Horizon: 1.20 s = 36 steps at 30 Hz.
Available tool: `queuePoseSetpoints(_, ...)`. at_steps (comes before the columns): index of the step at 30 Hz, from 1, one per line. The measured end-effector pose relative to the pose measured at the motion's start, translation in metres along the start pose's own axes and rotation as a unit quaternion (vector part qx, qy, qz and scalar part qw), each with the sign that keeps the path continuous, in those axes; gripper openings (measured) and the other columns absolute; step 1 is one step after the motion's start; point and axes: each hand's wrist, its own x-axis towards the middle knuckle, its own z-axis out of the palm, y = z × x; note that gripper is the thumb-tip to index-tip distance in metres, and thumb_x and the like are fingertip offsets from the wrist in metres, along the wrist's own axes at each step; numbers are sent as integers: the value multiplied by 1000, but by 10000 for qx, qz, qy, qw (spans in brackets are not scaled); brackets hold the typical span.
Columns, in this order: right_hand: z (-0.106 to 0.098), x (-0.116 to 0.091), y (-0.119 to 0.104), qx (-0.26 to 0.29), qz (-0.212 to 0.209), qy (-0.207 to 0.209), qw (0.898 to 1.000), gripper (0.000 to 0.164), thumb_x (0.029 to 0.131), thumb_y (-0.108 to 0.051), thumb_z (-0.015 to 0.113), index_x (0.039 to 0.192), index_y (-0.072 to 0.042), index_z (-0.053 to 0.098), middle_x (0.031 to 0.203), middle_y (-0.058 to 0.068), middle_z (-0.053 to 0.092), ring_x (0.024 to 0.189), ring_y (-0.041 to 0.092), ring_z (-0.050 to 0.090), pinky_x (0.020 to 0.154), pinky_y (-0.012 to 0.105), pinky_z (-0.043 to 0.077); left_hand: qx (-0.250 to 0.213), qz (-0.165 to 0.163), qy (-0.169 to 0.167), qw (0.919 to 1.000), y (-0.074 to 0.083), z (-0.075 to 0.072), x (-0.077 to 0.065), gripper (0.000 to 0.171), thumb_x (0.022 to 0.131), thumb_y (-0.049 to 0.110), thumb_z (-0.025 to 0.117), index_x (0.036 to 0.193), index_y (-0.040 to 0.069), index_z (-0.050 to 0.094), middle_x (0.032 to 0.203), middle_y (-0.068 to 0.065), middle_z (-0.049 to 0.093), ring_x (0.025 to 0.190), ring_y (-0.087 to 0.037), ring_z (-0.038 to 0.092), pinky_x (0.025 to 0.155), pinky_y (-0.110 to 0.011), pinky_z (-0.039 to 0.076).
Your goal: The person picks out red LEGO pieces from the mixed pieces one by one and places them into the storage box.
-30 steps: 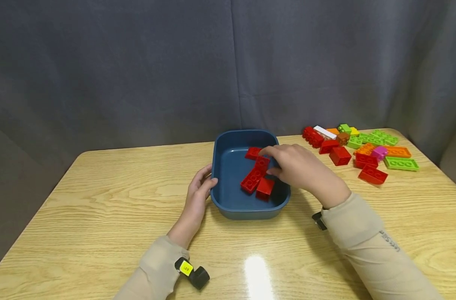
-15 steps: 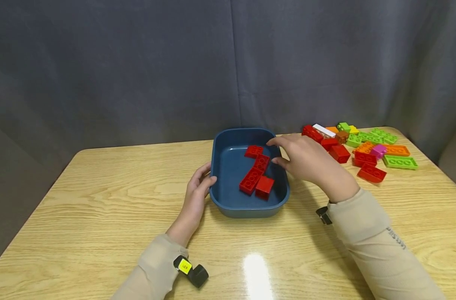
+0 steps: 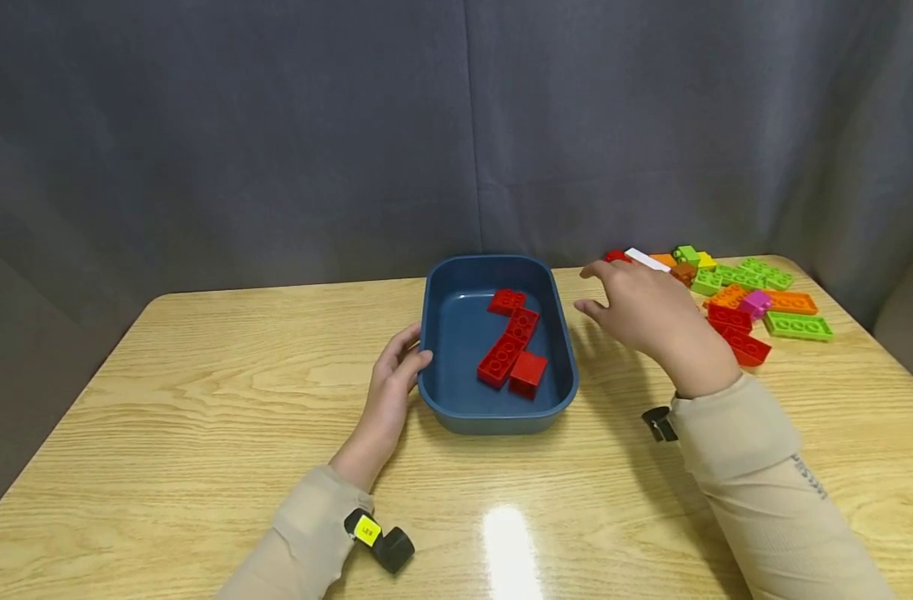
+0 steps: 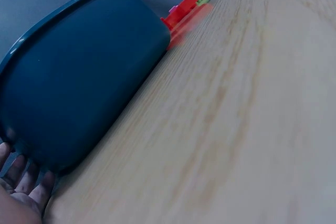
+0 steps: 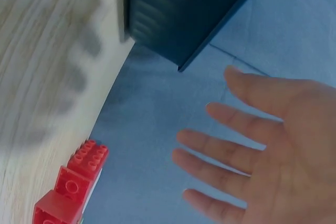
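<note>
In the head view, my left hand (image 3: 384,387) holds the left side of a dark blue plastic bin (image 3: 499,425), thumb at the rim and fingers along the outer wall. The left wrist view shows those fingertips (image 4: 44,182) against the bin wall. Inside the bin lie several red toy building bricks: studs show on one brick (image 3: 507,301), a bent pair (image 3: 509,348) has its hollow underside up, and a blockier brick (image 3: 528,373) sits beside it. My right hand (image 3: 647,312) hovers right of the bin, fingers spread and holding nothing. It partly hides red bricks behind it.
A loose pile of bricks covers the table's back right: green plates (image 3: 799,326), an orange plate (image 3: 792,302), a magenta brick (image 3: 756,304), a white brick (image 3: 647,260) and red bricks (image 3: 746,346). A grey curtain (image 3: 276,150) hangs behind the wooden table (image 3: 223,417).
My right hand has left the inside of the bin and moved right towards the brick pile, without a brick. The bricks in the bin look unmoved. My left hand keeps its place.
</note>
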Motion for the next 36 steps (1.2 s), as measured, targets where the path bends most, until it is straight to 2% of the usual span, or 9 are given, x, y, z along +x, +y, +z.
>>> queuePoseSetpoints(7,-3,-2,10,-75,217,74,9997,48,86,-31,61,123,-1,55,116,23,65,95,36,60,74,56,50,14,-44,18,10000,1,0,0,50,90,16,47,139,7,42,142,-16,45,127,-26,43,107,-48,34)
queuePoseSetpoints(14,-3,0,23,-28,496,-85,9987,51,87,-33,59,123,2,51,103,25,66,82,38,60,71,55,51,16,-60,15,10000,1,-1,-1,50,90,16,47,139,7,41,143,-16,45,128,-27,43,107,-48,34)
queuePoseSetpoints(21,-3,2,34,112,810,-190,9965,56,89,-34,55,131,2,46,116,32,61,94,44,58,74,61,50,1,-51,4,10000,1,-1,-1,50,90,16,47,140,7,41,143,-15,44,128,-26,42,107,-48,34)
queuePoseSetpoints(26,-4,2,43,311,1078,-240,9934,53,90,-33,54,129,0,47,114,30,61,93,41,56,70,58,50,-12,-12,-14,10000,0,-2,0,50,91,16,47,139,7,41,143,-16,44,128,-27,42,107,-49,34)
queuePoseSetpoints(31,-1,1,52,273,1189,-247,9922,50,90,-31,54,128,1,49,112,30,62,90,42,56,66,58,49,-4,13,-1,10000,0,-1,0,51,90,15,46,140,6,40,143,-17,44,128,-27,43,107,-49,34)
queuePoseSetpoints(36,3,1,63,241,1348,-290,9902,50,90,-32,52,128,0,50,117,30,61,92,44,56,69,59,47,-19,-32,18,10000,-1,0,1,50,91,14,46,140,6,41,142,-17,45,127,-26,43,106,-48,34)
